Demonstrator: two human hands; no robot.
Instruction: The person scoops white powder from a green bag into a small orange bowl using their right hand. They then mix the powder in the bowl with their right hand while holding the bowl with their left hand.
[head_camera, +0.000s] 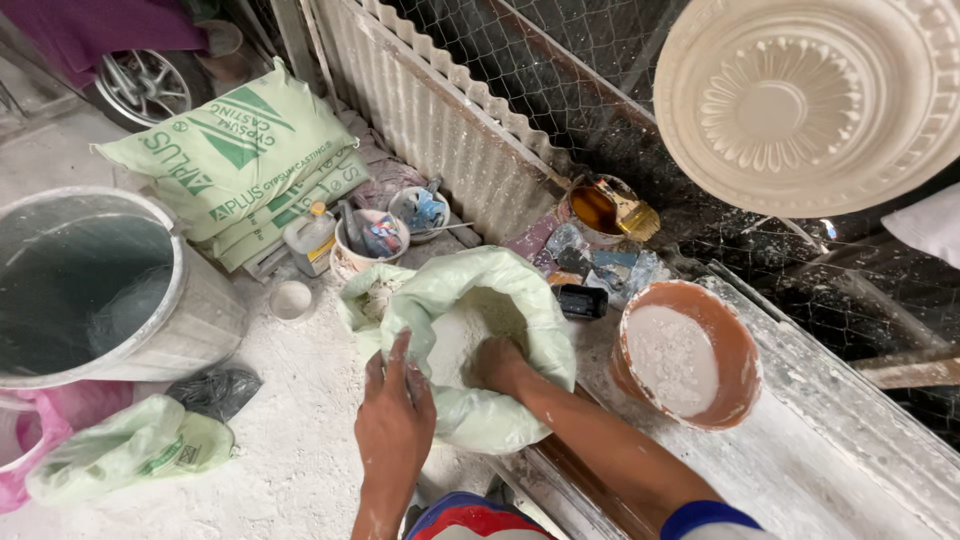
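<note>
While my left hand (393, 425) presses flat against the rim of the pale green sack (480, 345), its fingers lie nearly straight and close together, fingertips on the folded-down edge, gripping nothing. My right hand (497, 362) is plunged into the sack's open mouth, buried to the knuckles in the white powder (452, 345); the fingers are sunk out of sight, so I cannot tell whether they are curled around a scoop of it or spread loose. The sack stands on the powder-dusted floor (290, 440), tight against the near edge of the worktop (800, 470). On the worktop, just beside my right forearm, sits an orange bowl (740, 350) holding more white powder. Beyond the sack are small tubs (370, 240) with tools in them and a stack of pale green bags (240, 160). A large grey bucket (170, 300) stands at the floor's left side, and a white moulded ceiling rose (810, 100) hangs above the worktop's far edge.
</note>
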